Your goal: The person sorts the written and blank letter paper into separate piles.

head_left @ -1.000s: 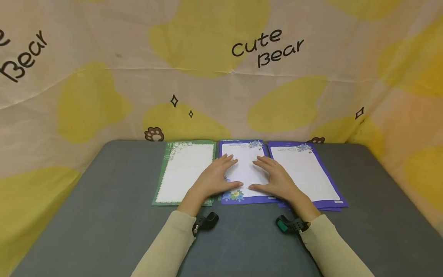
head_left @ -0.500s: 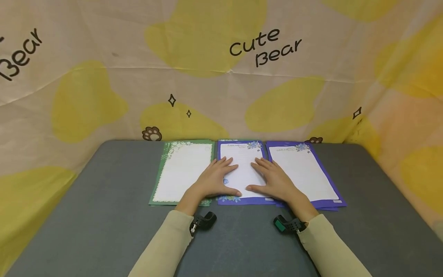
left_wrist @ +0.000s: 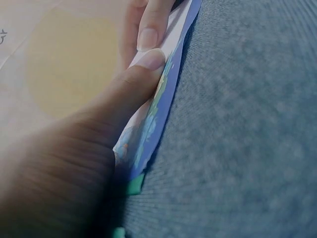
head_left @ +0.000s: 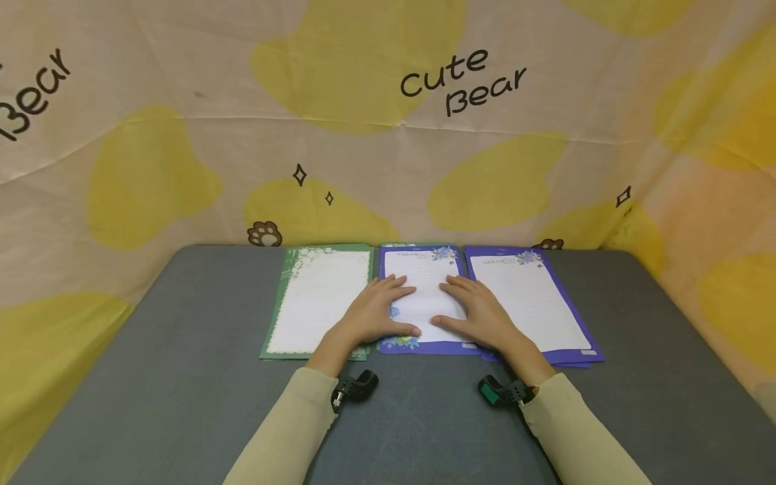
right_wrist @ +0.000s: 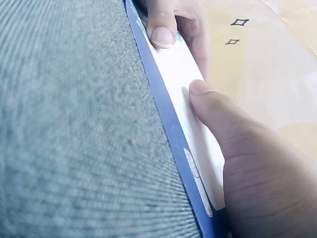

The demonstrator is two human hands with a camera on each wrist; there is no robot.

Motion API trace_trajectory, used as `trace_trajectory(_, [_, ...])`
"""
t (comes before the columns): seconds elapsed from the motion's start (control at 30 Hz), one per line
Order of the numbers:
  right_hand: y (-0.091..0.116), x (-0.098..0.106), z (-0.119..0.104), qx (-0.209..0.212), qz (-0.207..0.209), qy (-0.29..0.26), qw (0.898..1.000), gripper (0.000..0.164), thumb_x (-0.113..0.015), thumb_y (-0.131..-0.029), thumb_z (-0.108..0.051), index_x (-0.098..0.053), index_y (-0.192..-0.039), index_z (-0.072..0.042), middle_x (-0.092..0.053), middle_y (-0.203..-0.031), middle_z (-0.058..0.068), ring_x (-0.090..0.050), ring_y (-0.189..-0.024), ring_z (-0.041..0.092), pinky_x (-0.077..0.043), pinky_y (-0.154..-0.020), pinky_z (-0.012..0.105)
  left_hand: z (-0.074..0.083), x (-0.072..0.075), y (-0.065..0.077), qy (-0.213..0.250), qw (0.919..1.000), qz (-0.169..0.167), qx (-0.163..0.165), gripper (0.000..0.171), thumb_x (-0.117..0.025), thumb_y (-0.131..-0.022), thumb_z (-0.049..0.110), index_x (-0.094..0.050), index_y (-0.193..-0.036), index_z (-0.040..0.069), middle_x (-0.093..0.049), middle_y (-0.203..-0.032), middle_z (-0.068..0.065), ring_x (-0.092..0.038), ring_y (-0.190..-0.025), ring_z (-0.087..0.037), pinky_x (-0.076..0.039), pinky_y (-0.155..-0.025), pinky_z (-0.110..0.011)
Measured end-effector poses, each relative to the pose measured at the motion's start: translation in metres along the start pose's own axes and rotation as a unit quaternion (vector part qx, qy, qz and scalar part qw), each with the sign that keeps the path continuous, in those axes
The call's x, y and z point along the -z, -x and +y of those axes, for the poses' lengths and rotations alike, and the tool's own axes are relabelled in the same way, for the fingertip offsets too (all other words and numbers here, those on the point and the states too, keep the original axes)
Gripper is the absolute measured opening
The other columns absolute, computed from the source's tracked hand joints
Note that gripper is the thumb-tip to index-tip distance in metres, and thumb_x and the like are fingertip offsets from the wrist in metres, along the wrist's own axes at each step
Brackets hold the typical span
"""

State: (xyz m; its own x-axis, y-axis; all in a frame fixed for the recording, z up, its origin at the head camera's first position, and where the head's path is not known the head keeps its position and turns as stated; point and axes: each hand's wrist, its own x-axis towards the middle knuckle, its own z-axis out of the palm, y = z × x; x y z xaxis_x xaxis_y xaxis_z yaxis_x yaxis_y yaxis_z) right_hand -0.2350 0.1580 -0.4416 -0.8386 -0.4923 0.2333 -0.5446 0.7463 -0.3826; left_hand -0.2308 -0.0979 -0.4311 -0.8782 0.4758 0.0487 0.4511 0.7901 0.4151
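Both hands lie with fingers spread on the middle sheet of letter paper point(head_left: 424, 296), white with a blue-violet border and blue flowers. At its left side is my left hand point(head_left: 376, 311). Its thumb point(left_wrist: 148, 62) points inward above the flowered lower edge. My right hand point(head_left: 485, 311) covers part of the sheet's right side. The right thumb point(right_wrist: 203, 91) touches the white area in the right wrist view. The two thumb tips face each other with a small gap. Neither hand curls around the paper. The palms hide the sheet's side edges.
Left of the middle sheet lies a green-bordered sheet point(head_left: 321, 296), with more green edges under it. A second violet-bordered sheet point(head_left: 533, 296) lies on the right, over another violet edge. All rest on a grey table point(head_left: 182, 404) before a patterned cloth point(head_left: 339, 81).
The left thumb drops toward the sheet's lower edge, then rises slightly. The middle sheet's near edge has shifted a little away from me since half a second ago. The outer sheets keep their places.
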Motion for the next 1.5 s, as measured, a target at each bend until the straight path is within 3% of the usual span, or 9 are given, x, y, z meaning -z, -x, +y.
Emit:
trace_trajectory(0.4, [-0.0013, 0.0021, -0.0029, -0.032, 0.015, -0.021, 0.999, 0.07, -0.074, -0.088, -0.047, -0.057, -0.143, -0.008, -0.046, -0.157, 0.018, -0.041, -0.146, 0.041, -0.034, -0.118, 0.062, 0.0003, 0.0017, 0.0, 0.031, 0.9993, 0.009, 0.016, 0.076, -0.073, -0.085, 0.059, -0.055, -0.147, 0.019, -0.044, -0.16, -0.002, -0.034, -0.153, -0.026, -0.018, -0.129, -0.048])
trace_trajectory(0.63, [-0.0002, 0.0046, -0.0042, -0.087, 0.045, -0.036, 0.995, 0.069, -0.072, -0.091, -0.048, -0.055, -0.145, -0.006, -0.043, -0.158, 0.019, -0.039, -0.146, 0.043, -0.035, -0.117, 0.063, 0.002, 0.003, 0.0006, 0.04, 0.9988, 0.018, 0.02, 0.071, -0.071, -0.089, 0.054, -0.054, -0.148, 0.018, -0.047, -0.158, -0.003, -0.036, -0.152, -0.025, -0.019, -0.129, -0.047])
trace_trajectory(0.9, [-0.0017, 0.0067, -0.0028, -0.147, 0.102, -0.04, 0.983, 0.072, -0.071, -0.092, -0.047, -0.053, -0.146, -0.004, -0.05, -0.151, 0.023, -0.043, -0.143, 0.044, -0.034, -0.118, 0.061, 0.0031, 0.0019, 0.002, 0.068, 0.9954, 0.041, 0.054, 0.065, -0.071, -0.091, 0.05, -0.055, -0.147, 0.022, -0.053, -0.154, -0.002, -0.042, -0.148, -0.029, -0.028, -0.125, -0.05])
trace_trajectory(1.03, [-0.0032, 0.006, -0.0023, -0.167, 0.1, -0.046, 0.98, 0.073, -0.068, -0.093, -0.049, -0.05, -0.149, -0.005, -0.052, -0.149, 0.024, -0.047, -0.14, 0.045, -0.037, -0.116, 0.061, 0.0028, 0.0012, 0.0025, 0.07, 0.9941, 0.054, 0.063, 0.062, -0.072, -0.091, 0.049, -0.057, -0.146, 0.023, -0.055, -0.151, -0.005, -0.048, -0.143, -0.03, -0.037, -0.12, -0.051])
trace_trajectory(1.27, [-0.0043, 0.0042, -0.0031, -0.154, 0.113, -0.089, 0.977, 0.069, -0.066, -0.096, -0.046, -0.048, -0.151, -0.01, -0.056, -0.146, 0.023, -0.054, -0.134, 0.044, -0.043, -0.11, 0.061, 0.0012, 0.0004, 0.0024, 0.088, 0.9925, 0.08, 0.028, 0.055, -0.074, -0.091, 0.041, -0.062, -0.141, 0.023, -0.065, -0.141, -0.001, -0.061, -0.13, -0.025, -0.048, -0.11, -0.046])
trace_trajectory(1.5, [-0.0032, 0.0054, -0.0052, -0.151, 0.145, -0.153, 0.966, 0.059, -0.064, -0.099, -0.04, -0.052, -0.148, -0.011, -0.055, -0.149, 0.018, -0.05, -0.14, 0.039, -0.039, -0.117, 0.056, 0.0022, 0.0001, 0.0038, 0.085, 0.9925, 0.087, 0.008, 0.054, -0.075, -0.091, 0.04, -0.062, -0.141, 0.023, -0.063, -0.143, -0.002, -0.059, -0.133, -0.025, -0.048, -0.111, -0.045])
